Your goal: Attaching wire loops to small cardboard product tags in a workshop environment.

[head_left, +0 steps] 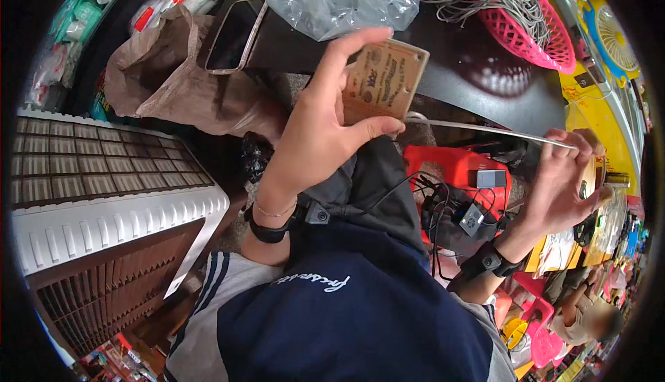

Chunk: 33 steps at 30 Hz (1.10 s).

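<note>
Over my lap, my left hand (308, 122) grips a flat, square-cornered brownish block with a printed label (388, 77) by its edges, thumb below and fingers behind. From the block's lower corner a thin pale cord (485, 129) stretches to the right. Its far end reaches my right hand (562, 184), whose fingers are curled round it; the exact grip there is partly hidden. Each of my wrists wears a black band with a small camera.
Along the dark table edge lie a phone (237, 36), clear plastic bags (332, 1) and a pink basket (537, 29) of grey cords. A brown sack (159, 77) and a white air cooler (125, 226) stand left. A red stool (443, 164) carries wired devices. Another person (578, 316) is lower right.
</note>
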Available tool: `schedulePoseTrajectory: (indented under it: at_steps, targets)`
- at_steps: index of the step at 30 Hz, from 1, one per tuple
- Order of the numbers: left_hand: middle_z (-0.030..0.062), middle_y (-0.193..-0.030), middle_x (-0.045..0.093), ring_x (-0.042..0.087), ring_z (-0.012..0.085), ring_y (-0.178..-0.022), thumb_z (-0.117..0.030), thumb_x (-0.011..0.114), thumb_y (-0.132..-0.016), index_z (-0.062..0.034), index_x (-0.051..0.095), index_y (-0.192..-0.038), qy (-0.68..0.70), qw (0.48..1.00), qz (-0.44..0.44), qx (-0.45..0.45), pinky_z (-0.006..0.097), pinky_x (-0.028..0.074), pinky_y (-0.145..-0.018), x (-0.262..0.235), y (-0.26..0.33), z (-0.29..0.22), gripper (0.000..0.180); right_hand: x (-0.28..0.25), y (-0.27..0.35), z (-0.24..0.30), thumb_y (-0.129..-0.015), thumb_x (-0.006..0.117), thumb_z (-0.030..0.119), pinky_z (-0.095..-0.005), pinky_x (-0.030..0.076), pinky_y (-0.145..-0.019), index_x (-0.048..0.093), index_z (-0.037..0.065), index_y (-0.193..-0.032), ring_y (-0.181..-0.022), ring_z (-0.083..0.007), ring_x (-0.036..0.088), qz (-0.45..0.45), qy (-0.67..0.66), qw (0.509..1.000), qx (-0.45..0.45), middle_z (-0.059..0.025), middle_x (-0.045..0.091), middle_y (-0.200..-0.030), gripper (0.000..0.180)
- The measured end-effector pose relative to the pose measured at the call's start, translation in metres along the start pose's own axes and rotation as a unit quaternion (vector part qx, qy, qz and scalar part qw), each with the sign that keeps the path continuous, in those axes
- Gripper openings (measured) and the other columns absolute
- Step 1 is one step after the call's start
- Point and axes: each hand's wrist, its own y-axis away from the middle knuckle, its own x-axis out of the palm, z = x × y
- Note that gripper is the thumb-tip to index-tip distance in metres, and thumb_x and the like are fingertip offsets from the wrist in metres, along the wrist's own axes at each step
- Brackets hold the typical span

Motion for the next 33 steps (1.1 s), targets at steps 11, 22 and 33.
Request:
schedulePoseTrajectory:
  at_steps: [11, 22, 33]
  targets:
    - [0.0158, -0.134, 0.04, 0.053, 0.0232, -0.114, 0.012, 0.071, -0.068, -0.0077, 0.045, -0.121, -0.132, 0.97, 0.179, 0.101, 0.032, 0.052, -0.088, 0.013, 0.002, -0.001, 0.062, -0.005, 0.004, -0.025, -0.086, 0.065, 0.014, -0.0285, 0.047, -0.085, 0.054, -0.005, -0.119, -0.093, -0.0181, 0.06, -0.118, 0.506, 0.851, -0.075, -0.0141, 0.062, -0.105, 0.04]
    - [0.0248, -0.125, 0.044, 0.055, 0.026, -0.109, 0.007, 0.074, -0.071, -0.0119, 0.042, -0.114, -0.147, 0.954, 0.184, 0.187, 0.03, 0.053, -0.08, 0.018, -0.001, -0.002, 0.056, 0.016, 0.01, -0.067, -0.089, 0.059, 0.0, -0.0253, 0.05, -0.07, 0.053, -0.005, -0.105, -0.073, -0.0151, 0.064, -0.09, 0.545, 0.833, 0.01, -0.0133, 0.067, -0.086, 0.018]
    - [0.0232, -0.118, 0.044, 0.059, 0.0234, -0.096, 0.011, 0.072, -0.072, -0.0221, 0.02, -0.125, -0.028, 0.972, 0.144, 0.184, 0.031, 0.058, -0.076, 0.019, 0.0, 0.011, 0.082, 0.027, 0.013, -0.074, -0.083, 0.06, -0.008, -0.0239, 0.046, -0.077, 0.061, -0.005, -0.1, -0.091, -0.0148, 0.059, 0.044, 0.592, 0.803, 0.051, -0.0102, 0.061, -0.099, 0.017]
